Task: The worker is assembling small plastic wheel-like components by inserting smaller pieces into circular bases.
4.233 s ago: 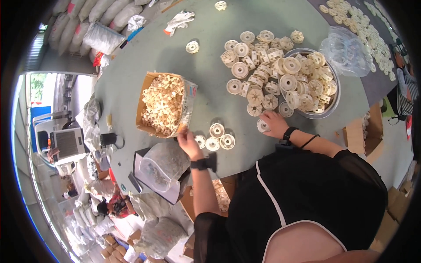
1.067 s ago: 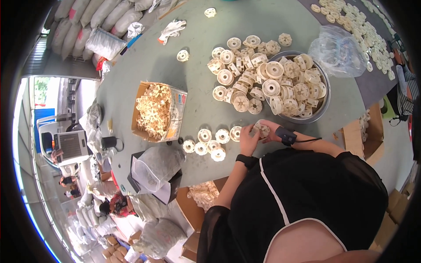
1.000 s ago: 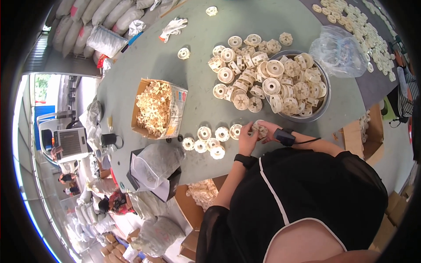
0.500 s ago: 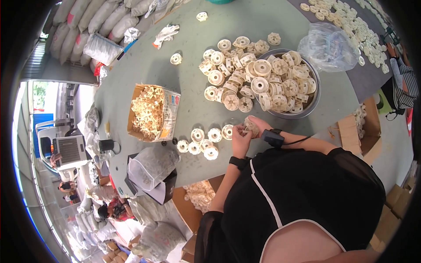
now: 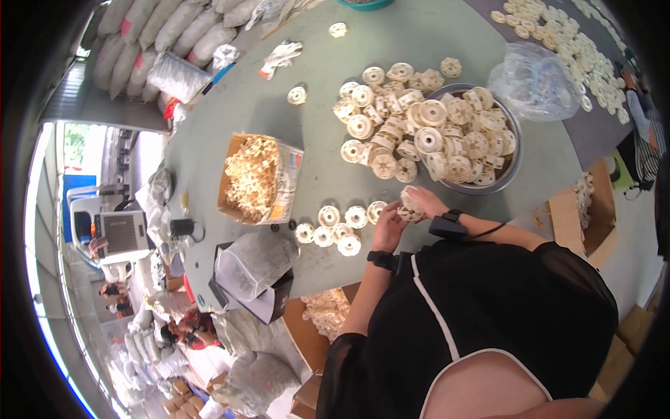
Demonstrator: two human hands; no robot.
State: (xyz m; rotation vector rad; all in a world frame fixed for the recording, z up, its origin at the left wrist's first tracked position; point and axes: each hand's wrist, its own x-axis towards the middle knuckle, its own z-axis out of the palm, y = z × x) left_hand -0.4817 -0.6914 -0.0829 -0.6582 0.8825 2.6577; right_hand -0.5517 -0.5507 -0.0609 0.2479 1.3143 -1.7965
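A cream plastic wheel-shaped part [image 5: 410, 204], its slotted side showing, is held over the near table edge. My right hand [image 5: 429, 201] grips it from the right. The fingers of my left hand [image 5: 388, 228] are bent against its left edge; whether a small piece sits between them is too small to tell. Just left of my hands, several matching wheels [image 5: 329, 216] lie flat in a loose cluster. Beyond my hands a metal bowl [image 5: 518, 150] is heaped with such parts, and a pile of wheels [image 5: 383, 165] spills beside it.
An open cardboard box [image 5: 287, 183] of small cream pieces stands left on the green table [image 5: 230, 112]. Nearer is a plastic-lined dark box [image 5: 255, 269]. A clear plastic bag [image 5: 534, 80] lies right of the bowl. White gloves [image 5: 282, 59] lie far left; cardboard boxes [image 5: 567, 213] flank the table.
The view has shifted, so the table appears farther right. My left fingers have moved from a pinch over the wheel to its lower left edge, and its slotted side now shows more.
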